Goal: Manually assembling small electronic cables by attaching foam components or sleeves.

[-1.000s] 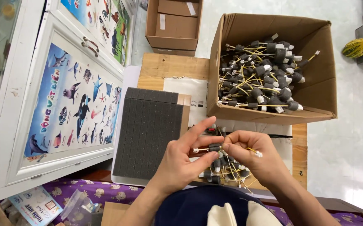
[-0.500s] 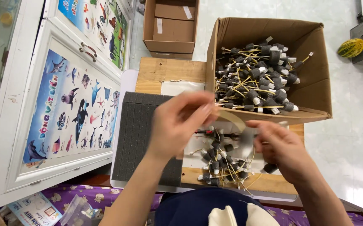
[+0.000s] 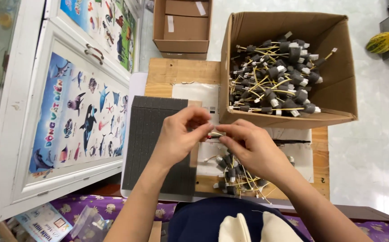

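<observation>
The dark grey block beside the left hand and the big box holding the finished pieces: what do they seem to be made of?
Dark grey block: probably foam, matte, with a fine grid of cut lines. Big box: brown corrugated cardboard, dull, with folded flaps.

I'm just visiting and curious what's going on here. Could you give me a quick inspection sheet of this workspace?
Surface: wooden board with a white sheet on it.
Job's things: small light piece pinched between both hands; pile of dark foam-tipped sticks below.
Clutter: big cardboard box full of similar sticks; dark grey foam block; small cardboard box.
Grips: left hand and right hand, fingertips meeting.
Cables: nothing seen.
Surroundings: white cabinet with sea-animal poster; tiled floor.
</observation>
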